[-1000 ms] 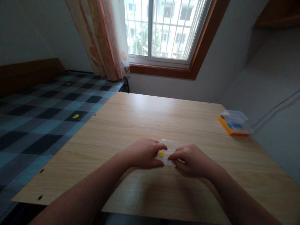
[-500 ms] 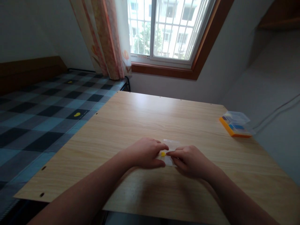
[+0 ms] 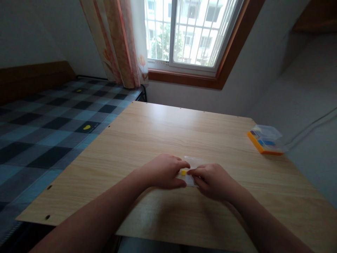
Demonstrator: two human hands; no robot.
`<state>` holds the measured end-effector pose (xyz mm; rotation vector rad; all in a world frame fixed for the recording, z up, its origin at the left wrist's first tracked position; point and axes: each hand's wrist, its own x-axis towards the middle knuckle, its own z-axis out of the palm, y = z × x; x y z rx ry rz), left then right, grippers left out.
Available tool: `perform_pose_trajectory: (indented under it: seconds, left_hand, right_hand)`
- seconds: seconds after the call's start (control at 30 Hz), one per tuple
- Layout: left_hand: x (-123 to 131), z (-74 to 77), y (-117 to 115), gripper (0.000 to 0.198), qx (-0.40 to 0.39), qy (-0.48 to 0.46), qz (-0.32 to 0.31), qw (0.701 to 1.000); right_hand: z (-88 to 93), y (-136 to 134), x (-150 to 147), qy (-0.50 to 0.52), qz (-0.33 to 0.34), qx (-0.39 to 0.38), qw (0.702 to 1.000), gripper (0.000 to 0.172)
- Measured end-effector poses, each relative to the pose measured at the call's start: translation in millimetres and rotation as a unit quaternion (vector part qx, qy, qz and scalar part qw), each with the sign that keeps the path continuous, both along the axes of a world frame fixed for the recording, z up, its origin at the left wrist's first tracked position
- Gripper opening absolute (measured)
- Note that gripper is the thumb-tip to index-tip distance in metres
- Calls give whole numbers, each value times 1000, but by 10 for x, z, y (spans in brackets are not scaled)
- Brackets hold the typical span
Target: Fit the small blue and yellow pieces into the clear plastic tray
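Note:
A small yellow piece [image 3: 183, 173] lies on a clear plastic sheet [image 3: 194, 161] on the wooden table, too small for me to tell its kind. My left hand [image 3: 168, 171] rests at the left edge of the sheet, thumb and forefinger spread above and below the yellow piece. From the right, my right hand [image 3: 213, 180] reaches over the sheet. Its forefinger is stretched out, the tip at or just beside the yellow piece, while the thumb stays apart and lower. Parts of the sheet are hidden under both hands.
An orange box [image 3: 264, 147] with a raised clear lid and blue contents sits at the table's right edge. The wooden table [image 3: 168, 130] borders a bed with a checked cover [image 3: 52, 140] on the left. Behind are a curtain [image 3: 118, 42] and a barred window.
Hands, yellow piece and sheet keep nearly the same places. The whole view has shifted very slightly.

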<state>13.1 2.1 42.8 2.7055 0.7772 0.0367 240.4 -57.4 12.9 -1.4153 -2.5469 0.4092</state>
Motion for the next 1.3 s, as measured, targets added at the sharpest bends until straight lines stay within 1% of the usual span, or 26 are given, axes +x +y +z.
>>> perform_pose_trajectory:
  seconds: [0.23,0.83,1.0,1.13,1.3]
  left_hand:
    - [0,-6,1,43,0,4,1,1000]
    - [-2,-16,5,34,10,-2,-2,1000]
    - [-5,-30,7,38,4,-7,-1,1000]
    - [-8,-33,8,40,-3,-5,-1,1000]
    - [-13,-19,7,42,-3,1,0,1000]
  right_hand:
    - [15,-4,3,-6,-1,1,1000,25]
    - [-27,-9,-24,12,3,24,1000,26]
    - [0,-8,-18,2,-6,22,1000,23]
    - [37,-21,-11,4,-11,12,1000,23]
    - [34,-25,7,8,-17,14,1000,24]
